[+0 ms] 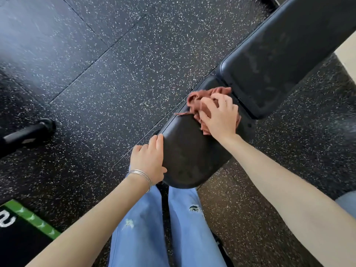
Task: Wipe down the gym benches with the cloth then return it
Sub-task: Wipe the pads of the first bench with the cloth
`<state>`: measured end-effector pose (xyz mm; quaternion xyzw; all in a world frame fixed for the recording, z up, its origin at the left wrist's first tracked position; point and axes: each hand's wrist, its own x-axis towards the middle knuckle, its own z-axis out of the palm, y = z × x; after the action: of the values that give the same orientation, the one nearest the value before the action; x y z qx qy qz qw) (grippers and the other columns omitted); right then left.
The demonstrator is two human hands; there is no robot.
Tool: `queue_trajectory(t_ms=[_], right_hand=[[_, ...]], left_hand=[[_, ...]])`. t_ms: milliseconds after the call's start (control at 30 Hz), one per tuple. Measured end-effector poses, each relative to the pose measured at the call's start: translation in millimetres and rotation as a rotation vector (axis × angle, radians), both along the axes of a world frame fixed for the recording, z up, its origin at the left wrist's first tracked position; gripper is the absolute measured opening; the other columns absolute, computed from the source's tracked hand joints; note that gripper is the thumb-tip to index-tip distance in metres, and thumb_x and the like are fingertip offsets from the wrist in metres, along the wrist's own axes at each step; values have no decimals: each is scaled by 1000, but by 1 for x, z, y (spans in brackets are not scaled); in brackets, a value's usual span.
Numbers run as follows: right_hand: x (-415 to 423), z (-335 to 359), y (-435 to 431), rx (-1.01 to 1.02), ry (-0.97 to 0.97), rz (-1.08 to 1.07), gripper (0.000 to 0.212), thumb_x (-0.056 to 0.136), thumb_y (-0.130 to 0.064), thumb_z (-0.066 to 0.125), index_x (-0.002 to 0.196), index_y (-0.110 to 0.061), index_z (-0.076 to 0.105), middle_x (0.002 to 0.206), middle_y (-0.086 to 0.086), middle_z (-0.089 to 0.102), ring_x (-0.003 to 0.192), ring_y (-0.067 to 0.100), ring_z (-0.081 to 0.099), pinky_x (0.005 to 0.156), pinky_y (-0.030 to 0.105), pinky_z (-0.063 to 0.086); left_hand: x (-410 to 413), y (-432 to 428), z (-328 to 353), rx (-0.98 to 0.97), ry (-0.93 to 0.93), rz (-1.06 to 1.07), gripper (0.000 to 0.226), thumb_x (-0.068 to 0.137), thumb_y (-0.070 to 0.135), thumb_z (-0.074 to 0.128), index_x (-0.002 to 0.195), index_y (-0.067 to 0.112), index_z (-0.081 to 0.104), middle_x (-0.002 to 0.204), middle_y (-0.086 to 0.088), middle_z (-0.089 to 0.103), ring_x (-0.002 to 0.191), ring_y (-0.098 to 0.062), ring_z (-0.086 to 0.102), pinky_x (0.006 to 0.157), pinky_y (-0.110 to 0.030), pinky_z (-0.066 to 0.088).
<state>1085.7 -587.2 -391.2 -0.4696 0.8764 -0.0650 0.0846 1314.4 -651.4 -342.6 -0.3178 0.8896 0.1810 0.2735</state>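
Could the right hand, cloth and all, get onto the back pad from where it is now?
Probably yes. The right hand presses the reddish cloth at the far end of the seat pad, right beside the back pad, whose surface lies bare with nothing between them.

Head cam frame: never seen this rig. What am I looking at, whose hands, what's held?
There is no robot. One wide-angle camera on a person's head looks down at their own bare hands. The right hand presses a reddish-brown cloth onto the far end of the seat pad of a black gym bench, just before the back pad. The left hand, with thin bracelets at the wrist, rests on the seat pad's near edge and holds nothing. Below are the person's blue jeans and a speckled rubber floor.
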Motion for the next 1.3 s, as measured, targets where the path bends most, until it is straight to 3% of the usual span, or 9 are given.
queue_trajectory(t_ms=[133,200,400,533,700,867,1000,1167,1300], right_hand=[[-34,-22,-54,127,-25,-409,42,92,-53,40,127,-32,48,136,3,44,122,35,34,91,50,31],[-36,-22,-64,168,-37,-429,43,93,-54,37,126,-30,49,137,2,44,123,37,32,93,53,31],[-5,-1,-18,74,-29,105,34,92,-41,47,119,-24,58,136,2,49,114,35,43,80,46,38],[4,5,-20,-17,47,563,29,85,-39,58,106,-21,67,120,5,62,99,37,55,68,42,44],[39,6,-44,68,-18,51,32,89,-46,47,106,-26,65,125,-3,57,111,32,44,77,40,36],[92,20,-1,-27,-21,313,28,83,-37,59,103,-19,69,117,8,61,99,37,53,69,40,41],[70,20,-6,22,15,478,30,83,-36,62,106,-19,68,119,7,61,101,37,53,71,41,40],[46,15,-46,157,55,390,33,87,-45,51,109,-23,63,120,3,56,109,36,42,76,42,35],[55,17,-29,106,60,417,30,88,-40,53,109,-21,63,120,8,57,105,38,44,74,43,39]], left_hand=[[1,1,-3,-18,-4,16,103,73,49,70,146,13,7,149,3,25,116,-19,54,94,-34,36],[2,1,-4,-23,-5,26,103,72,49,70,146,14,8,149,4,26,115,-19,54,94,-34,36],[2,6,-1,5,-5,107,101,75,43,70,147,17,5,152,5,22,122,-19,50,102,-35,31],[7,20,2,112,-7,322,104,74,40,72,148,16,3,153,2,22,130,-23,42,102,-41,34],[18,44,2,209,-5,520,106,73,47,72,148,12,5,152,-5,24,128,-29,43,99,-45,37],[21,40,-3,302,74,608,106,71,44,75,147,12,8,144,-10,32,127,-32,42,100,-47,40],[19,49,-2,326,109,638,106,75,40,71,148,7,2,144,-14,29,129,-33,37,102,-47,40],[17,64,1,150,128,616,102,77,48,63,147,3,3,141,-13,31,124,-31,40,91,-44,44],[14,78,-3,50,136,612,111,74,62,57,147,1,-2,150,-15,21,127,-31,38,92,-41,42]])
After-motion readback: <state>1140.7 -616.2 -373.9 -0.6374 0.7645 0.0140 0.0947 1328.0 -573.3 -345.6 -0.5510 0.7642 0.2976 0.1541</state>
